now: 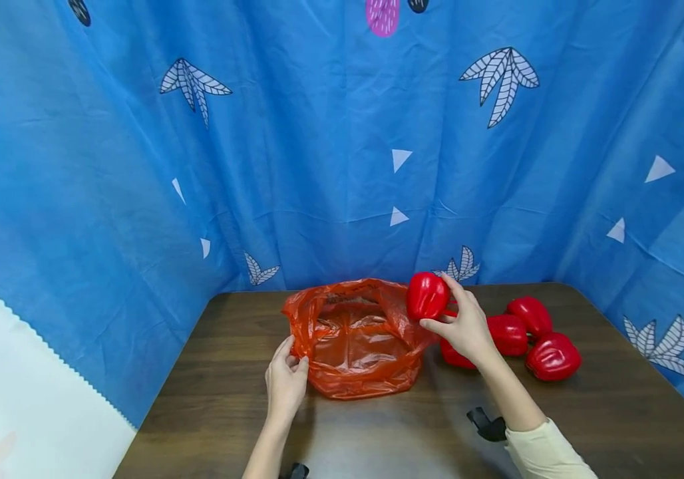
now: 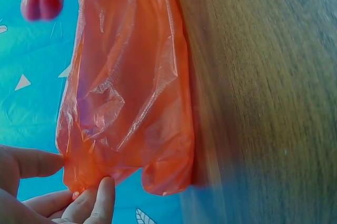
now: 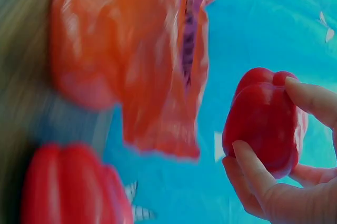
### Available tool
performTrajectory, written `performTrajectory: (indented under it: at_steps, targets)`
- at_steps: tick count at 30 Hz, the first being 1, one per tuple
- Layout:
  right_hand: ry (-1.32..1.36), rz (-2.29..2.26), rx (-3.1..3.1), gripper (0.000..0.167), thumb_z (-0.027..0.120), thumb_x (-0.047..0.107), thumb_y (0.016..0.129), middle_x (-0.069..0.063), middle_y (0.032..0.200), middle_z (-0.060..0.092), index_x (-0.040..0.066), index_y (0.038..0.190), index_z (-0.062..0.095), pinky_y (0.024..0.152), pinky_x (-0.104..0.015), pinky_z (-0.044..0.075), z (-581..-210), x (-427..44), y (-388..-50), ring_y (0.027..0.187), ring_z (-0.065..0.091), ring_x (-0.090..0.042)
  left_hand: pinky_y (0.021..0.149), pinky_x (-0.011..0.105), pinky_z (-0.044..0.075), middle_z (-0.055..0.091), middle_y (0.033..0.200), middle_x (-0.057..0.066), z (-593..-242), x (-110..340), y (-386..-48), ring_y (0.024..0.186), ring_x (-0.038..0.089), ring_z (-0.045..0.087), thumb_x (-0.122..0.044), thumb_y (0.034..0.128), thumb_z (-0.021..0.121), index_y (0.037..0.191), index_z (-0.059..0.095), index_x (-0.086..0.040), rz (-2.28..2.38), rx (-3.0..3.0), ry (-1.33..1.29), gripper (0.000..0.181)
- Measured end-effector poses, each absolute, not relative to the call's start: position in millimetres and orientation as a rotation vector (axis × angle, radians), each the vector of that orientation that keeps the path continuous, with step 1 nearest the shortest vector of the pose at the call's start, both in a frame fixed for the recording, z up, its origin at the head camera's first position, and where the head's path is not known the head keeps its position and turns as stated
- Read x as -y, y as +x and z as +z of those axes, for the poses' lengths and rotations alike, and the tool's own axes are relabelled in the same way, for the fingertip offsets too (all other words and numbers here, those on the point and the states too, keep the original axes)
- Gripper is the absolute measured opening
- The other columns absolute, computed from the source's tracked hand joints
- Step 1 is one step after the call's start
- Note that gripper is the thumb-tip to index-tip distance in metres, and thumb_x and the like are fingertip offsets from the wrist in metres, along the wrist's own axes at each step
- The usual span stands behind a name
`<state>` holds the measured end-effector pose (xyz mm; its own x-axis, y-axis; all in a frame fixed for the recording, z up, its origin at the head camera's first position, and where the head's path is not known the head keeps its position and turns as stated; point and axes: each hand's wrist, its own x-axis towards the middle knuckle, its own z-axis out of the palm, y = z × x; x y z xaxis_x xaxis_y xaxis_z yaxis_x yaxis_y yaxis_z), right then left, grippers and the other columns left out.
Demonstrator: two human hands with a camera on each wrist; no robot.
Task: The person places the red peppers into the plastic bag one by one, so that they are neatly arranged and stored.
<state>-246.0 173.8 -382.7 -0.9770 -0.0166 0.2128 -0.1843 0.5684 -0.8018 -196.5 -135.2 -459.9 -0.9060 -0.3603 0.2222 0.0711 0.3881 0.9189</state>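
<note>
An orange-red plastic bag stands on the table with its mouth spread wide. At its left rim my left hand pinches the thin plastic between thumb and fingers; the left wrist view shows this grip on the bag's edge. My right hand holds a red bell pepper just above the bag's right rim. In the right wrist view the held pepper is gripped by thumb and fingertips, apart from the bag. Through the mouth only creased plastic shows.
Several more red bell peppers lie grouped on the wooden table to the right, partly behind my right forearm. A blue patterned curtain hangs around the back and sides. Black straps show near both wrists.
</note>
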Motion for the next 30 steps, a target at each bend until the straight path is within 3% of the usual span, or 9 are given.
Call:
performTrajectory:
  at_steps: [7, 14, 20, 30]
  targets:
    - [0.271, 1.445, 2.645, 0.094, 0.082, 0.01, 0.077, -0.023, 0.137, 0.043, 0.012, 0.154, 0.028, 0.091, -0.051, 0.055, -391.8, -126.2, -276.0, 0.12, 0.052, -0.042, 0.077, 0.034, 0.06, 0.056, 0.138, 0.019, -462.1, 134.2, -197.1, 0.093, 0.029, 0.068, 0.004, 0.0864, 0.064, 0.134, 0.055, 0.006, -1.51, 2.248, 0.242, 0.048]
    - [0.305, 1.343, 2.734, 0.094, 0.086, 0.012, 0.07, -0.022, 0.138, 0.05, 0.012, 0.15, 0.037, 0.095, -0.057, 0.051, -410.4, -85.6, -296.7, 0.122, 0.05, -0.041, 0.082, 0.038, 0.059, 0.056, 0.138, 0.02, -461.6, 133.5, -196.3, 0.101, 0.033, 0.068, 0.005, 0.087, 0.064, 0.133, 0.056, 0.005, -1.519, 2.227, 0.25, 0.047]
    - [0.295, 1.365, 2.812, 0.096, 0.088, 0.01, 0.066, -0.021, 0.131, 0.052, 0.014, 0.149, 0.04, 0.085, -0.053, 0.057, -429.0, -61.5, -305.3, 0.116, 0.051, -0.04, 0.086, 0.042, 0.057, 0.058, 0.136, 0.02, -464.3, 132.2, -196.6, 0.106, 0.034, 0.067, 0.005, 0.0874, 0.063, 0.131, 0.059, 0.004, -1.53, 2.203, 0.252, 0.044]
    - [0.336, 1.366, 2.871, 0.095, 0.088, 0.009, 0.065, -0.022, 0.133, 0.051, 0.013, 0.148, 0.042, 0.096, -0.059, 0.05, -446.8, -31.6, -308.5, 0.12, 0.048, -0.04, 0.087, 0.043, 0.055, 0.057, 0.137, 0.022, -463.6, 132.6, -196.9, 0.107, 0.036, 0.067, 0.008, 0.0873, 0.062, 0.131, 0.058, 0.006, -1.561, 2.193, 0.257, 0.044]
